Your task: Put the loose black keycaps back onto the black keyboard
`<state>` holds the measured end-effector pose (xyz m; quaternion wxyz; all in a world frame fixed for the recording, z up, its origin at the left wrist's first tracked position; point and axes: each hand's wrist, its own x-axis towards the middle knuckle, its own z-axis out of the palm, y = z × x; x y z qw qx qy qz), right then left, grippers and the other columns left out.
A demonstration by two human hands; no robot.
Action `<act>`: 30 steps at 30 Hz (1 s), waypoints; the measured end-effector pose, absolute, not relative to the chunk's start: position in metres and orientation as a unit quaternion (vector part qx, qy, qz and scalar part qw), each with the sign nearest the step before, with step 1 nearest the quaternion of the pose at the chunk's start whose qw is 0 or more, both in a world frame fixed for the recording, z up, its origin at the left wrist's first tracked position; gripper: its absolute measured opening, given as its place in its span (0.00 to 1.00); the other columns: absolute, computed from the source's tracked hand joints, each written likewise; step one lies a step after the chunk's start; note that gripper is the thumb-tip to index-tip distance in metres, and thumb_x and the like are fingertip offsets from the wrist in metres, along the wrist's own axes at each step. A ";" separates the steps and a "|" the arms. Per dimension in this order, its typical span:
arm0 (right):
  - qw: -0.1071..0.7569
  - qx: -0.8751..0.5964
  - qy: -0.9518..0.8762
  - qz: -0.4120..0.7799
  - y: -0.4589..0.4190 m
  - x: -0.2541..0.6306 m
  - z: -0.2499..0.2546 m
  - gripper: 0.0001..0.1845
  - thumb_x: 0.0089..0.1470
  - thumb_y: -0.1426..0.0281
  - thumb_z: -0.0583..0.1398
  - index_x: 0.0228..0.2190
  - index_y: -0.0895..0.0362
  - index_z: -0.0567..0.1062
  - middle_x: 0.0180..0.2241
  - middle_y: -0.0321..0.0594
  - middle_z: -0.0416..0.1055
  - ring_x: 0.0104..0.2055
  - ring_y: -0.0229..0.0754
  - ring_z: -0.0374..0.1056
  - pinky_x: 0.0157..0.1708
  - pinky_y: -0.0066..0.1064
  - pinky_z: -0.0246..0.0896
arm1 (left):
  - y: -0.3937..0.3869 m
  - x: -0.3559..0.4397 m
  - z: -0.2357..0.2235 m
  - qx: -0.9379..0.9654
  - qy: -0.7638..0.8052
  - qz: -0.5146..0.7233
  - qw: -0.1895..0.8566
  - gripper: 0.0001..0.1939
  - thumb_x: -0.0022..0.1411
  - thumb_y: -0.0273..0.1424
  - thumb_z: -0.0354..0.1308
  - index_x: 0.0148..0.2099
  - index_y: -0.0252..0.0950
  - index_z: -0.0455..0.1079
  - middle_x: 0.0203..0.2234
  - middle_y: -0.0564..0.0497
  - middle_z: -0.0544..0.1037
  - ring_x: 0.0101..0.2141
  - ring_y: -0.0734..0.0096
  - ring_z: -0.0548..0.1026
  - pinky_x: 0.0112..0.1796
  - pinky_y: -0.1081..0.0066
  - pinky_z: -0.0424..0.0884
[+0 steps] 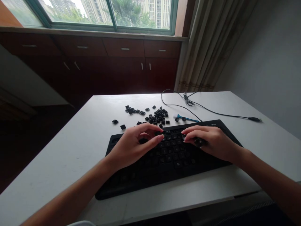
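A black keyboard (169, 169) lies slightly slanted on the white table, with keycaps on its middle part and bare dark areas elsewhere. My left hand (136, 142) rests over its upper left part, thumb and index finger apart near the top rows. My right hand (211, 141) is over the upper right part, its fingertips pinched together just above the keys. Something small, dark and shiny (200, 142) shows under its curled fingers; what it is I cannot make out. Behind the keyboard lies a heap of loose black keycaps (158, 116), with several more scattered to the left.
A blue tool (189, 118) with a thin handle lies behind the keyboard, small black pieces beside it. The black cable (216, 112) runs back in loops and ends in a plug at the right. Beyond the white table (58, 157) stand dark red cabinets (122, 69) under a window.
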<state>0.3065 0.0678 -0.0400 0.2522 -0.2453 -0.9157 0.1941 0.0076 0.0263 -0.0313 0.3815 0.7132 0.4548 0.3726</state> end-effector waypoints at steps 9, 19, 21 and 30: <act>0.202 -0.256 -0.923 0.205 0.071 0.307 -0.033 0.19 0.57 0.80 0.62 0.48 0.51 0.76 0.49 0.38 0.75 0.51 0.42 0.71 0.53 0.33 0.68 | 0.027 0.009 -0.032 0.712 0.446 0.375 0.391 0.13 0.64 0.37 0.63 0.49 0.39 0.75 0.34 0.53 0.79 0.33 0.76 0.76 0.34 0.77 0.74; 0.182 -0.266 -0.929 0.184 0.073 0.307 -0.030 0.20 0.58 0.78 0.62 0.51 0.52 0.74 0.48 0.41 0.73 0.48 0.42 0.71 0.47 0.32 0.69 | 0.027 0.009 -0.033 0.713 0.443 0.376 0.392 0.12 0.64 0.37 0.63 0.48 0.39 0.75 0.33 0.53 0.78 0.32 0.76 0.74 0.35 0.76 0.74; 0.170 -0.270 -0.927 0.197 0.073 0.306 -0.028 0.22 0.58 0.80 0.60 0.52 0.51 0.74 0.47 0.41 0.72 0.46 0.40 0.71 0.45 0.31 0.69 | 0.027 0.009 -0.033 0.714 0.442 0.376 0.392 0.13 0.64 0.37 0.63 0.48 0.39 0.75 0.33 0.53 0.78 0.33 0.75 0.74 0.36 0.76 0.75; 0.129 -0.263 -0.934 0.202 0.073 0.306 -0.023 0.26 0.56 0.82 0.59 0.52 0.48 0.74 0.51 0.38 0.72 0.49 0.41 0.71 0.49 0.32 0.67 | 0.026 0.010 -0.032 0.711 0.444 0.372 0.398 0.13 0.64 0.38 0.63 0.48 0.39 0.75 0.32 0.53 0.77 0.32 0.76 0.74 0.35 0.76 0.74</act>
